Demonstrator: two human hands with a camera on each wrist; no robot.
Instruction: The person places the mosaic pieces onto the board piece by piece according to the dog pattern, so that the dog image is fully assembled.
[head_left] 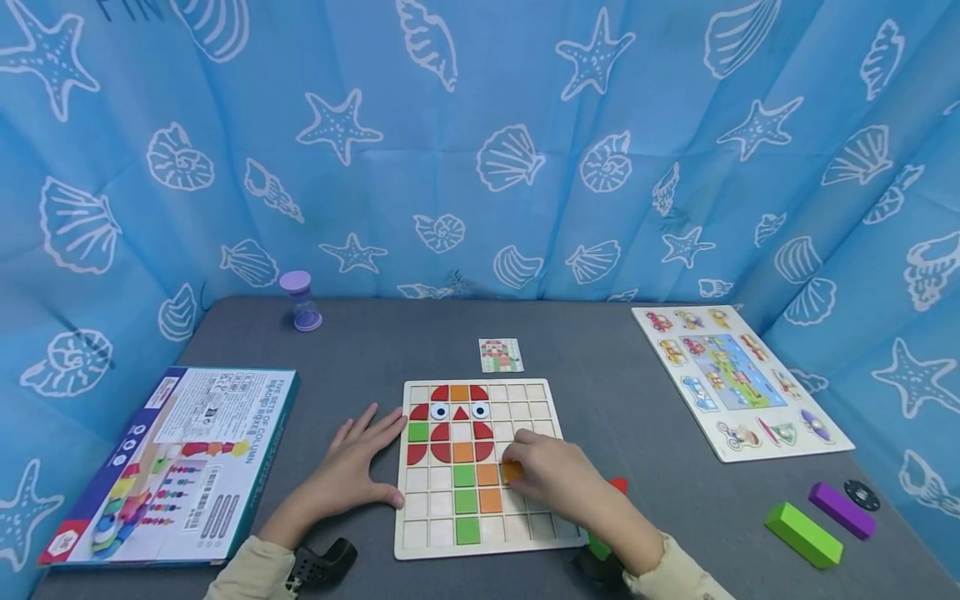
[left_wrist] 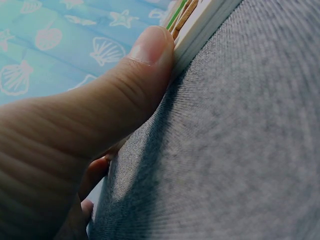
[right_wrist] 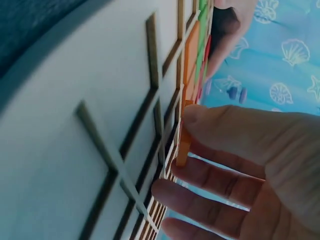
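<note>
A wooden grid board [head_left: 420, 533] lies on the grey table, its cells partly filled with red, green, orange and eye-patterned tiles. My right hand [head_left: 551, 471] pinches an orange square tile [right_wrist: 184, 142] between thumb and fingers, right over a cell in the board's middle right. To its left sit two orange tiles [head_left: 490, 501] in neighbouring cells, beside a column of green tiles [head_left: 467, 502]. My left hand [head_left: 352, 467] rests at the board's left edge with fingers spread. In the left wrist view, the left thumb [left_wrist: 150, 55] touches the board's side.
A small pattern card [head_left: 500, 355] lies behind the board. At left are a boxed toy [head_left: 195, 467] and a purple sand timer [head_left: 302, 302]. On the right lie a picture puzzle board [head_left: 738, 383], a green block [head_left: 804, 534] and a purple block [head_left: 842, 510]. Loose tiles [head_left: 598, 546] show beneath the right forearm.
</note>
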